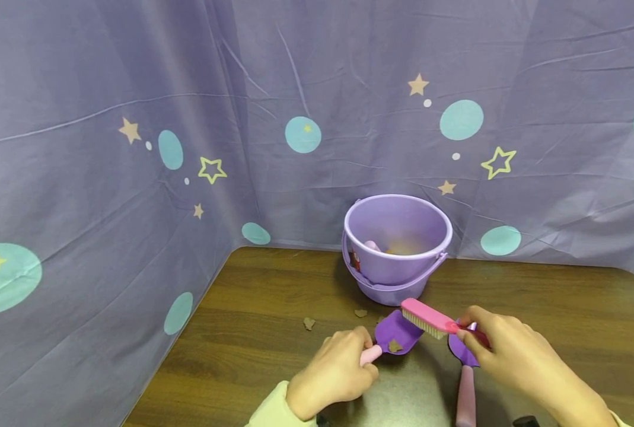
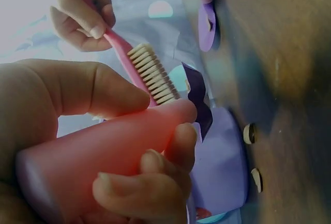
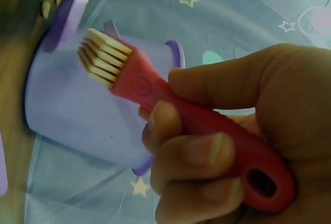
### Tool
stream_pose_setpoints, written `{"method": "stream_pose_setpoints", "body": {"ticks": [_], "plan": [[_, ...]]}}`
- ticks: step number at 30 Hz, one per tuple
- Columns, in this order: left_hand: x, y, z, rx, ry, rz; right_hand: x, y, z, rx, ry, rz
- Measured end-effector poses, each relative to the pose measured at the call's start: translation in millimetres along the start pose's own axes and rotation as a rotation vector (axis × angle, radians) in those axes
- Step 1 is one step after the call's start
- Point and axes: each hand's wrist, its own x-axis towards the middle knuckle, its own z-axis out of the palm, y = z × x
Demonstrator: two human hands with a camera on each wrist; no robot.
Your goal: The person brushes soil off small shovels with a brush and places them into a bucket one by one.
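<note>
My left hand [image 1: 335, 369] grips the pink handle [image 2: 111, 151] of a toy shovel whose purple blade [image 1: 394, 332] carries a brown scrap [image 1: 395, 346]. In the head view that blade is in front of the bucket, raised at its far edge. A pink brush [image 1: 426, 315] with pale bristles [image 2: 153, 74] is held by its handle in my right hand [image 1: 519, 350]. Its bristles face down, over or beside the blade's right side; contact cannot be told. In the right wrist view, fingers and thumb wrap the brush handle [image 3: 222, 136].
A lilac bucket [image 1: 397, 273] with some things inside stands at the back. Brown scraps [image 1: 309, 323] lie on the wooden table [image 1: 252, 296] left of it. A second purple shovel [image 1: 467, 391] lies partly under my right hand. Patterned purple cloth [image 1: 349, 77] walls the back and left.
</note>
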Motion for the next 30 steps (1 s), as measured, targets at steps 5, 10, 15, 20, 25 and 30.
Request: {"method": "stream_pose_setpoints", "body": {"ticks": [5,10,15,20,25,30], "plan": [[0.2,-2.3,-4.8,0.020,0.019,-0.002,-0.1,-7.6,7.2,0.019,0.033,-0.084],[0.2,-4.2,-8.8,0.023,0.025,-0.005,-1.9,-16.8,15.0,0.063,0.078,-0.145],[0.8,-5.8,-11.4,0.031,0.040,0.002,-2.9,-22.4,21.1,0.100,0.102,-0.191],[1.3,-5.9,-11.9,0.033,0.036,-0.003,-2.8,-25.1,25.9,0.103,0.116,-0.203],[0.7,-5.6,-12.0,0.033,0.025,-0.010,-2.8,-29.4,30.7,0.134,0.097,-0.208],[0.6,-6.3,-11.3,0.027,0.017,-0.002,-4.1,-34.3,35.6,0.162,0.071,-0.209]]}}
